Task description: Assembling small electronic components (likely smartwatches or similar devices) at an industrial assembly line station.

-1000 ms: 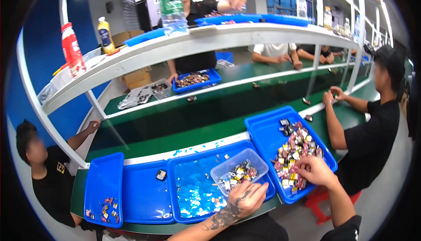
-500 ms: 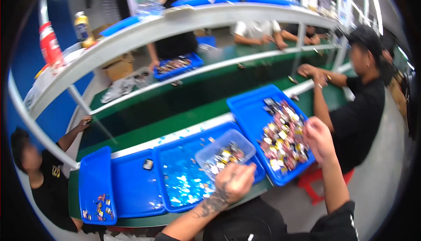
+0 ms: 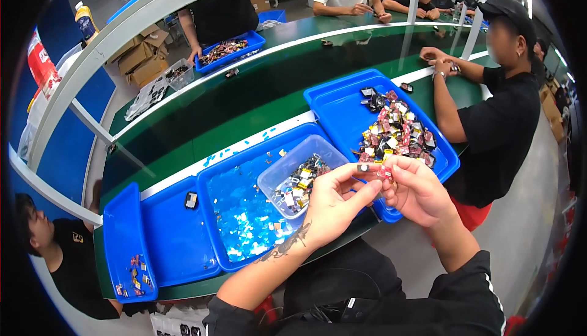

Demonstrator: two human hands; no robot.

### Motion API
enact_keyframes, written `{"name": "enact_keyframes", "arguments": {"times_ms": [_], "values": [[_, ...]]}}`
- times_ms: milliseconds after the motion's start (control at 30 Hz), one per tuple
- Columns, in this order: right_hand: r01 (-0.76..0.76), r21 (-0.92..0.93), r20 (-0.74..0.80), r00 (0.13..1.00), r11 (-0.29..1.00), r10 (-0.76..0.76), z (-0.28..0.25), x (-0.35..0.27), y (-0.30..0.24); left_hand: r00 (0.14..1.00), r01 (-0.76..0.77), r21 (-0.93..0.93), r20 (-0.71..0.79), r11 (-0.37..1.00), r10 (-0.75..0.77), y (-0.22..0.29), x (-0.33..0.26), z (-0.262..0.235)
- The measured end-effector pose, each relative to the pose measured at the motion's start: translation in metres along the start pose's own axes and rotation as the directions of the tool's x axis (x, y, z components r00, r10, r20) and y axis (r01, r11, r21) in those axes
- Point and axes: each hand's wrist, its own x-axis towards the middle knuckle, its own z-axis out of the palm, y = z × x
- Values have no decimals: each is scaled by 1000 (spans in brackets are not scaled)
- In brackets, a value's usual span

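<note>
In front of the trays my hands are close together. My left hand (image 3: 335, 204) pinches a small dark part with a pale round spot (image 3: 365, 168) between its fingertips. A small red piece, like a tiny circuit board (image 3: 384, 173), sits in the closed fingertips of my right hand (image 3: 422, 195). The two parts are side by side; whether they touch is hard to tell. Behind my left hand stands a clear plastic box (image 3: 273, 184) of mixed small parts. Beyond my right hand, a blue tray (image 3: 333, 113) bears a heap of red, black, yellow and white small parts.
The clear box stands in a blue tray strewn with light-blue bits (image 3: 235, 195). Farther left are a blue tray with one black module (image 3: 191, 200) and a narrow tray (image 3: 122, 226) with several parts. A green conveyor (image 3: 183, 137) runs behind. Co-workers sit around; one (image 3: 504, 110) is close on the right.
My hands have come together: the right moved left from beside the heaped tray, the left moved from the clear box up to meet it. The view has shifted too.
</note>
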Motion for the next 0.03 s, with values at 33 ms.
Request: {"name": "enact_keyframes", "arguments": {"times_ms": [33], "values": [[-15,3,19,1000,1000,15,-1,2,3,999,33,-3,-1,999,-33,-1,0,-2]]}}
